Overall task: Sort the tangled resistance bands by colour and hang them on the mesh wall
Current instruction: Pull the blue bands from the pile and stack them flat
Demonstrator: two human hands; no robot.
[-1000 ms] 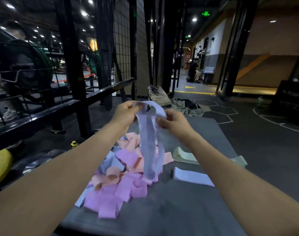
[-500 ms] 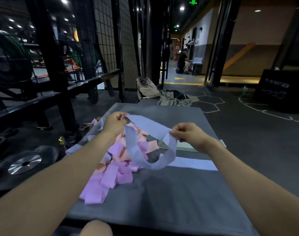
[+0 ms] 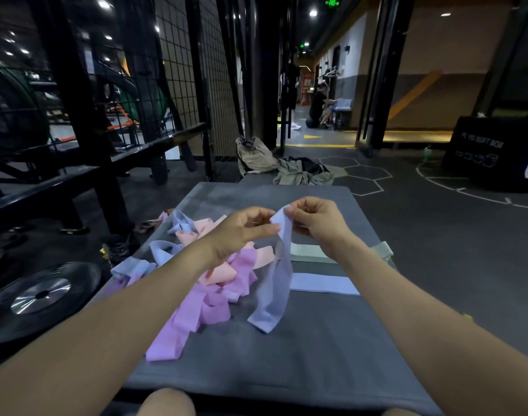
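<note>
A pale blue resistance band (image 3: pixel 273 292) hangs as a folded loop, and its lower end touches the grey mat (image 3: pixel 317 355). My left hand (image 3: pixel 241 229) and my right hand (image 3: pixel 315 219) both pinch its top end, close together. To the left lies a tangled pile of bands (image 3: pixel 214 283) in pink, peach and blue. Flat on the mat to the right lie a second blue band (image 3: pixel 323 283) and a grey-green band (image 3: pixel 311 253). The black mesh wall (image 3: pixel 193 70) stands at the far left behind the mat.
A weight plate (image 3: pixel 43 295) lies on the floor at the left, beside a black rack frame (image 3: pixel 76 115). Bags and clothing (image 3: pixel 286 169) lie beyond the mat. A black box (image 3: pixel 491 154) stands at the far right. A person crouches far down the corridor (image 3: pixel 317 106).
The blue band was stretched wide between my hands half a second ago. My hands have come together at its top, so it now hangs folded, its end on the mat.
</note>
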